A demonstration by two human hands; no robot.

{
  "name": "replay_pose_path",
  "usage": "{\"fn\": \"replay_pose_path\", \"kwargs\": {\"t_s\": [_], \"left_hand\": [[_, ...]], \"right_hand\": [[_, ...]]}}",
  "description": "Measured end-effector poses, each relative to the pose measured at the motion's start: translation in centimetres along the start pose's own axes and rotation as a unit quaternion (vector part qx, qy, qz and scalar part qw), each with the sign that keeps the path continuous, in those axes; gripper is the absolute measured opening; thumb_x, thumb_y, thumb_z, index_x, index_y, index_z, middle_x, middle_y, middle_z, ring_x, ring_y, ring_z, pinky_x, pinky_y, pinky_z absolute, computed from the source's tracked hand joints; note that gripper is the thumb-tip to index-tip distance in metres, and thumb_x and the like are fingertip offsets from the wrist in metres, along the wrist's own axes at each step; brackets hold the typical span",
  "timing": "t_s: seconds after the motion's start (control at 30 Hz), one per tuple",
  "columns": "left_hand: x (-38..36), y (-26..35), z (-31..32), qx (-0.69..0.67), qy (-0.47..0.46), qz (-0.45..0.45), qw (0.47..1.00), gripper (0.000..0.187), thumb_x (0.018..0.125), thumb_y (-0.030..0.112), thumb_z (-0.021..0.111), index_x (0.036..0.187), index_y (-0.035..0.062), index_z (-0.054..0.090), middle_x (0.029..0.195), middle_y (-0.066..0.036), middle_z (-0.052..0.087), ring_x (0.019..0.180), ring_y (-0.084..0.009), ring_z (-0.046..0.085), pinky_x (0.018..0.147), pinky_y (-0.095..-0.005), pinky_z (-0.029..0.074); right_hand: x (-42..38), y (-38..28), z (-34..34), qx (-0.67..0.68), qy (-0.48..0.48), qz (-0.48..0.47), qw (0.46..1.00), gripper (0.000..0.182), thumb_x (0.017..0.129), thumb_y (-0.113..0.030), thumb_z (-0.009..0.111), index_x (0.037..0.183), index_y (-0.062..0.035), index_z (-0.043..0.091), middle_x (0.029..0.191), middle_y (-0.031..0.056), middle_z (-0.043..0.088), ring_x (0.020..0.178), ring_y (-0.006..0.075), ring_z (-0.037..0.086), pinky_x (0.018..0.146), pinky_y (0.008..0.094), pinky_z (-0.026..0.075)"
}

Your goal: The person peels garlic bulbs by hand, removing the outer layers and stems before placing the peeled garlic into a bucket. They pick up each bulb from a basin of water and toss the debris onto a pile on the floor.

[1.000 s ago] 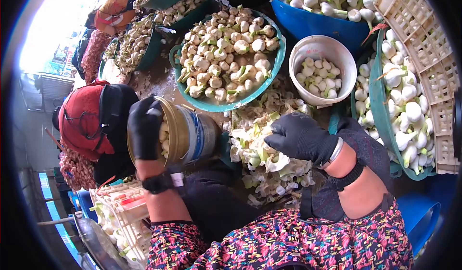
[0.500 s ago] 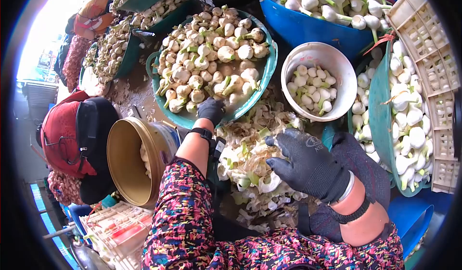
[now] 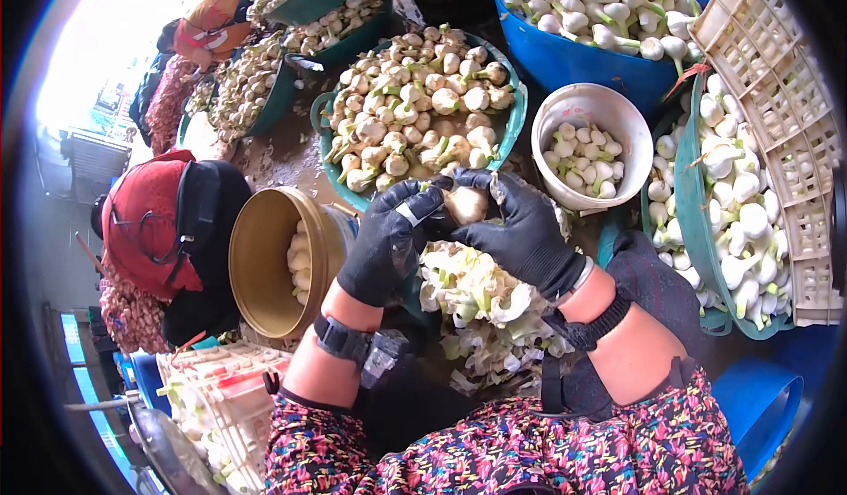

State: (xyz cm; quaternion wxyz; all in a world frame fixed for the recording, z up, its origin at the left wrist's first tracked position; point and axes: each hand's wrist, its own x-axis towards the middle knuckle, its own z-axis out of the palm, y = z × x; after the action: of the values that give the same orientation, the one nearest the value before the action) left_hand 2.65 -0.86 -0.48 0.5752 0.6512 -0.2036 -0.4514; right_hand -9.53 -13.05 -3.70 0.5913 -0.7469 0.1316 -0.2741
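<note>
A garlic bulb (image 3: 466, 205) with brownish skin is held between both gloved hands in front of me. My left hand (image 3: 394, 237) is closed around its left side, the fingers bent and partly hidden. My right hand (image 3: 519, 235) grips the bulb from the right, with thumb below and fingers above. Just beyond the hands stands a green tub (image 3: 517, 123) heaped with unpeeled garlic bulbs (image 3: 415, 98). Beneath them lies a pile of pale garlic peelings (image 3: 485, 296). To the right, a white bucket (image 3: 637, 123) contains cleaned white bulbs (image 3: 587, 155).
A yellowish bucket (image 3: 256, 305) lies tilted at left, near a person in a red cap (image 3: 146, 221). A large blue tub (image 3: 565, 67) of white garlic stands at the back. On the right are a green tub (image 3: 697, 204) and a plastic crate (image 3: 776, 98).
My left hand has come back from the green tub, now with a garlic bulb. My right hand has moved left and closed on the same bulb. The view has shifted slightly.
</note>
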Motion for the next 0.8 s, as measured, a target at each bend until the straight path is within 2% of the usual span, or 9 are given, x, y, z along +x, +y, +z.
{"fn": "replay_pose_path", "kwargs": {"t_s": [0.07,0.1,0.27,0.3,0.33,0.43,0.53,0.7,0.8], "left_hand": [[-1.4,-0.1,-0.2,0.168,0.004,0.220,0.961,0.027,0.086,0.018,0.057,0.105,-0.0020,0.058,0.088,-0.004,0.060,0.078,-0.0110,0.057,0.072,-0.0243,0.048],[-2.1,0.5,0.5,-0.037,0.035,0.078,0.996,0.025,0.087,0.016,0.057,0.105,-0.0010,0.059,0.087,-0.004,0.060,0.076,-0.0098,0.056,0.071,-0.0227,0.047],[-3.3,-1.6,0.9,-0.055,0.117,0.086,0.988,0.020,0.088,0.014,0.055,0.101,-0.0015,0.059,0.087,-0.006,0.062,0.076,-0.0130,0.060,0.069,-0.0237,0.048],[-3.6,-1.7,0.1,0.238,0.099,0.256,0.932,0.019,0.088,0.013,0.054,0.099,-0.0024,0.059,0.086,-0.008,0.062,0.076,-0.0152,0.060,0.070,-0.0255,0.049],[-3.8,-1.7,-0.3,0.504,0.070,0.394,0.766,0.019,0.089,0.013,0.054,0.098,-0.0032,0.058,0.085,-0.009,0.063,0.076,-0.0173,0.061,0.070,-0.0273,0.050],[-4.2,-1.6,0.1,0.338,0.049,0.257,0.904,0.016,0.089,0.009,0.052,0.096,-0.0045,0.057,0.089,-0.012,0.062,0.076,-0.0202,0.062,0.073,-0.0317,0.051],[-4.5,-0.8,0.9,0.162,0.036,0.231,0.959,0.016,0.088,0.009,0.053,0.097,-0.0045,0.056,0.091,-0.012,0.061,0.076,-0.0209,0.062,0.075,-0.0347,0.051],[-4.1,-1.5,1.2,0.206,0.102,0.270,0.935,0.019,0.086,0.010,0.056,0.099,-0.0033,0.056,0.089,-0.010,0.061,0.075,-0.0196,0.061,0.073,-0.0327,0.050],[-4.3,-1.0,1.2,0.334,0.082,0.294,0.892,0.020,0.085,0.010,0.058,0.100,-0.0026,0.056,0.087,-0.008,0.061,0.075,-0.0182,0.061,0.072,-0.0312,0.050]], "right_hand": [[-0.1,-0.6,0.4,0.078,-0.017,-0.037,0.996,0.049,0.066,-0.007,0.073,0.113,-0.0040,0.057,0.104,0.0117,0.058,0.099,0.0215,0.057,0.084,0.0300,0.046],[-0.3,-1.2,0.7,0.124,-0.009,-0.025,0.992,0.048,0.066,-0.006,0.073,0.111,-0.0029,0.058,0.099,0.0098,0.059,0.095,0.0177,0.058,0.082,0.0289,0.046],[-0.9,-1.8,0.2,0.218,-0.067,0.101,0.968,0.048,0.072,0.003,0.069,0.118,0.0019,0.053,0.113,0.0085,0.058,0.102,0.0138,0.055,0.087,0.0283,0.047],[-0.8,-2.1,0.1,0.303,-0.076,0.168,0.935,0.046,0.074,0.002,0.067,0.118,0.0028,0.052,0.113,0.0086,0.058,0.100,0.0134,0.056,0.085,0.0274,0.048],[-0.8,-2.2,0.1,0.303,-0.079,0.166,0.935,0.046,0.074,0.002,0.067,0.118,0.0028,0.052,0.113,0.0086,0.058,0.100,0.0134,0.056,0.085,0.0274,0.048],[-0.6,-2.7,-0.4,0.381,-0.060,0.212,0.898,0.041,0.078,0.001,0.062,0.118,0.0028,0.052,0.108,0.0096,0.059,0.092,0.0126,0.057,0.083,0.0264,0.049],[-0.8,-2.3,-0.4,0.344,-0.051,0.150,0.926,0.043,0.078,0.002,0.063,0.119,0.0027,0.051,0.107,0.0090,0.060,0.092,0.0126,0.057,0.083,0.0263,0.048],[-1.2,-2.9,0.1,0.368,-0.033,0.089,0.925,0.046,0.071,0.004,0.070,0.114,0.0026,0.053,0.107,0.0090,0.059,0.094,0.0127,0.057,0.083,0.0270,0.048],[-1.3,-3.1,0.0,0.178,-0.011,-0.050,0.983,0.045,0.067,0.004,0.070,0.110,-0.0006,0.056,0.107,0.0078,0.059,0.098,0.0131,0.056,0.083,0.0267,0.047]]}}
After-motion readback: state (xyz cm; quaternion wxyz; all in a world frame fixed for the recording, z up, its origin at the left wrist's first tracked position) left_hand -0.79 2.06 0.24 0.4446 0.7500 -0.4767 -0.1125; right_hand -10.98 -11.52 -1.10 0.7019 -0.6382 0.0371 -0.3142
